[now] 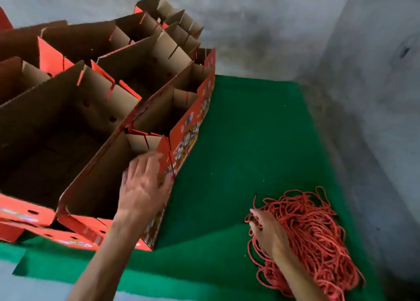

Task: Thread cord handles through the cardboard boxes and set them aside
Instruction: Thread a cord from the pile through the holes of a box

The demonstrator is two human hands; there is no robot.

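Several open red cardboard boxes with brown insides stand packed together on the left. The nearest box (pixel 97 187) has a printed red side facing right. My left hand (pixel 143 187) rests on that box's right wall near its top corner, with the thumb on the outer printed face and the fingers spread along the rim. A heap of red cords (pixel 318 237) lies on the green mat at the lower right. My right hand (pixel 267 230) is pushed into the left edge of the heap, its fingers curled among the strands.
A green mat (pixel 250 141) covers the floor between the boxes and a grey concrete wall (pixel 363 73) at the back and right. More boxes (pixel 141 50) stand in rows toward the back left. Flat red box flaps (pixel 56 235) lie at the lower left.
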